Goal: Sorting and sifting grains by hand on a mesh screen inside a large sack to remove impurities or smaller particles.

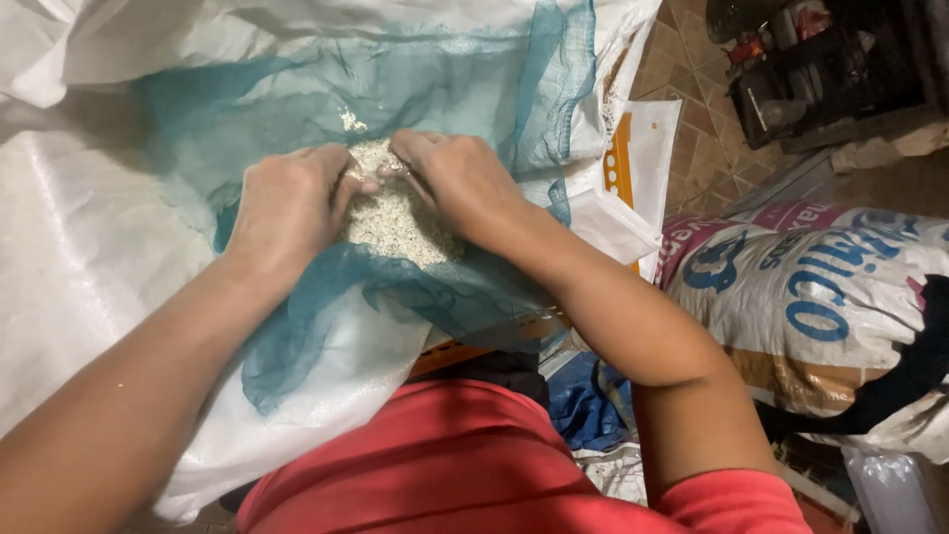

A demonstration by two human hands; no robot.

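Head view showed both hands sunk in a heap of pale grain (395, 222) cupped in teal mesh netting (297, 99). Left hand (287, 203) curled loosely over the heap's left edge; right hand (460, 178) pinched grain at its top. Beneath the netting lay a white woven sack (79, 257); right of the hands sat a printed feed sack (820, 307).

Two bare forearms, left hand (287, 208) and right hand (460, 183) with no gloves, no watch or rings showing, red short-sleeved top (465, 465), plain cotton tee by the looks of it, sleeve hem (732, 485) ending just above the right elbow
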